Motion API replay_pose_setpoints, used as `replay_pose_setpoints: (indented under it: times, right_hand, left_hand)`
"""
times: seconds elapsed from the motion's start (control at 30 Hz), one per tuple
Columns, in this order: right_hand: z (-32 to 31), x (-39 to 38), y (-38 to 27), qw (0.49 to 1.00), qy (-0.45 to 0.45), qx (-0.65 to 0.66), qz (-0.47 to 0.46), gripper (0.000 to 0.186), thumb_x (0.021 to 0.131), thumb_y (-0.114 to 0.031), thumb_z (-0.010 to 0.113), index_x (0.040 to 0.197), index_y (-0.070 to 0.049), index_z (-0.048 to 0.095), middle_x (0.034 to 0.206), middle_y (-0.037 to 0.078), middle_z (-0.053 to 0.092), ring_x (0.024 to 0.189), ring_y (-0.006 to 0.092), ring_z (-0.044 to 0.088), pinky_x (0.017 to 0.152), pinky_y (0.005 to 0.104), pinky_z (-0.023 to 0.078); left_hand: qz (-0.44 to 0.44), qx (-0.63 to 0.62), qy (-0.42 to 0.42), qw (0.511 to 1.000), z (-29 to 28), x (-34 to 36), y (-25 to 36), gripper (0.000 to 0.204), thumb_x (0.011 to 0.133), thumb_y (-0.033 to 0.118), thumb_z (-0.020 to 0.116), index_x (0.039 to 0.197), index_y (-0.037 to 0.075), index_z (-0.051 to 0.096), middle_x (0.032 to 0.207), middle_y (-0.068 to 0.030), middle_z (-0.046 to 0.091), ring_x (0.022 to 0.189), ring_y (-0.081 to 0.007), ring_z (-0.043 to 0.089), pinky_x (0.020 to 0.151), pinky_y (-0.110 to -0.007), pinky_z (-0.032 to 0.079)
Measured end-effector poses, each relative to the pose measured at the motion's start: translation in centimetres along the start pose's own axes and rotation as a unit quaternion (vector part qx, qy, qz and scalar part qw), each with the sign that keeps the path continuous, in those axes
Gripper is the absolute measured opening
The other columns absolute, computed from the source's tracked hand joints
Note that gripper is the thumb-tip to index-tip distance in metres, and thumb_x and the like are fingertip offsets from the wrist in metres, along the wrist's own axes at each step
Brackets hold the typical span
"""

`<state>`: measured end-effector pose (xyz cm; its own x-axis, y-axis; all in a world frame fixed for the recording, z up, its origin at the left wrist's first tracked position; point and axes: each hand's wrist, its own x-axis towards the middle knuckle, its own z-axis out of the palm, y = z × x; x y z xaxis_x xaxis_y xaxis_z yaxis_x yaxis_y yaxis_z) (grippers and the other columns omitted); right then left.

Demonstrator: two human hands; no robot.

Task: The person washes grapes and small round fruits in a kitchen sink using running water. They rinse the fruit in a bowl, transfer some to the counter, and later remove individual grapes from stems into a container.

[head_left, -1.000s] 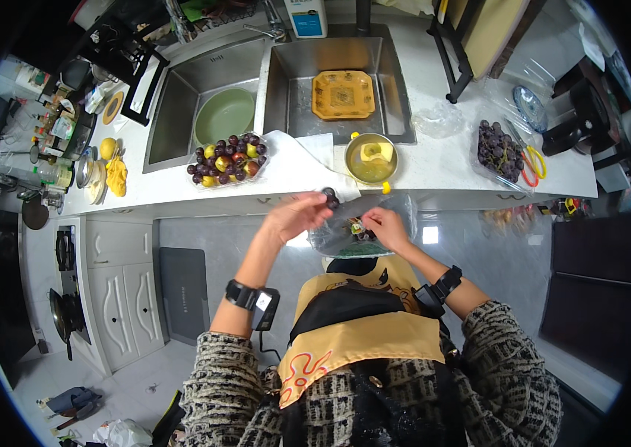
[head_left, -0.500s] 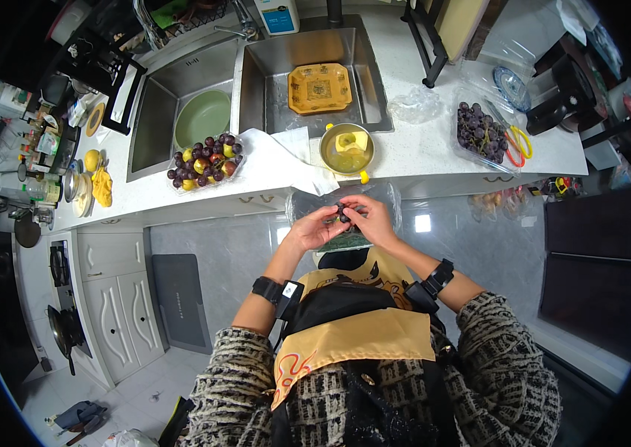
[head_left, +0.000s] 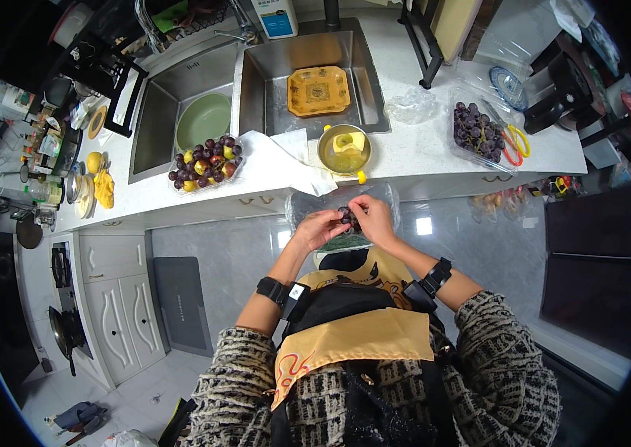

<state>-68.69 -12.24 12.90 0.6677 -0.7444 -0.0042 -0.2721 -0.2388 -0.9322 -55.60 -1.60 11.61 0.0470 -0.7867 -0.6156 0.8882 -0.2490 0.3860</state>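
Several dark grapes [head_left: 346, 215] sit between my two hands, in front of the counter's edge. My left hand [head_left: 319, 229] is closed on them, its fingertips against their left side. From the right, my right hand [head_left: 376, 218] pinches at the same grapes with bent fingers; its fingertips are partly hidden. Below both hands is a bin with a clear plastic liner [head_left: 300, 207], its inside mostly covered by my hands. On the counter just beyond stands a metal strainer bowl [head_left: 344, 165] with yellow handles, holding a pale yellow fruit piece in liquid.
A clear tray of grapes and yellow-red fruit [head_left: 205, 163] stands left of a white cloth [head_left: 274, 153]. Farther right are a box of dark grapes [head_left: 477, 134] and scissors [head_left: 518, 141]. The double sink holds a green basin [head_left: 204, 123] and an orange-yellow tray [head_left: 318, 91].
My right hand has shifted slightly at the grapes, its fingers more bent now. More of the grapes shows between my hands. The left hand stays nearly in place.
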Motion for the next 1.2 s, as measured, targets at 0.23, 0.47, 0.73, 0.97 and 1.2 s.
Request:
replay_pose_setpoints:
  times: [0.23, 0.47, 0.73, 0.97, 1.2]
  right_hand:
    - [-0.1, -0.1, 0.7, 1.000, 0.024, -0.002, -0.016, 0.012, 0.078, -0.009, 0.060, 0.081, 0.002, 0.062, 0.074, 0.015, 0.063, 0.065, 0.0224, 0.062, 0.058, 0.0299, 0.047]
    - [-0.3, -0.3, -0.8, 0.999, 0.003, -0.023, -0.027, 0.010, 0.076, -0.011, 0.062, 0.078, -0.002, 0.064, 0.072, 0.014, 0.061, 0.063, 0.0241, 0.061, 0.056, 0.0314, 0.046]
    - [-0.9, 0.5, -0.6, 0.989, -0.001, -0.114, -0.090, 0.011, 0.074, -0.006, 0.060, 0.084, -0.003, 0.062, 0.078, 0.012, 0.061, 0.068, 0.0276, 0.060, 0.059, 0.0340, 0.047]
    - [-1.6, 0.5, -1.9, 0.937, -0.045, -0.172, -0.301, 0.008, 0.075, -0.006, 0.059, 0.082, -0.003, 0.061, 0.080, 0.009, 0.061, 0.073, 0.0256, 0.059, 0.060, 0.0344, 0.048]
    - [-2.0, 1.0, -1.7, 0.914, -0.090, -0.210, -0.335, 0.008, 0.073, -0.006, 0.060, 0.081, -0.003, 0.059, 0.076, 0.007, 0.059, 0.071, 0.0255, 0.059, 0.058, 0.0338, 0.048]
  left_hand:
    - [0.031, -0.020, 0.003, 0.999, 0.0, -0.1, -0.1, 0.012, 0.076, -0.004, 0.060, 0.087, -0.004, 0.054, 0.086, -0.0108, 0.057, 0.080, -0.0212, 0.060, 0.081, -0.034, 0.053]
    - [0.065, 0.020, 0.031, 0.997, -0.1, 0.2, -0.4, 0.015, 0.077, -0.005, 0.059, 0.091, -0.006, 0.054, 0.087, -0.0111, 0.058, 0.080, -0.0200, 0.060, 0.078, -0.033, 0.054]
    - [0.032, 0.031, -0.039, 0.998, 0.2, -0.1, 0.4, 0.013, 0.078, -0.001, 0.059, 0.090, -0.006, 0.056, 0.086, -0.0113, 0.058, 0.080, -0.0198, 0.060, 0.075, -0.030, 0.053]
    - [0.001, 0.065, -0.018, 0.998, -0.9, 0.2, 0.5, 0.014, 0.081, 0.007, 0.057, 0.090, -0.004, 0.058, 0.086, -0.0121, 0.060, 0.079, -0.0214, 0.059, 0.070, -0.030, 0.052]
    - [-0.011, 0.094, -0.009, 0.996, -1.0, 0.3, 0.8, 0.017, 0.081, 0.010, 0.059, 0.090, -0.005, 0.059, 0.084, -0.0127, 0.061, 0.074, -0.0230, 0.061, 0.067, -0.029, 0.052]
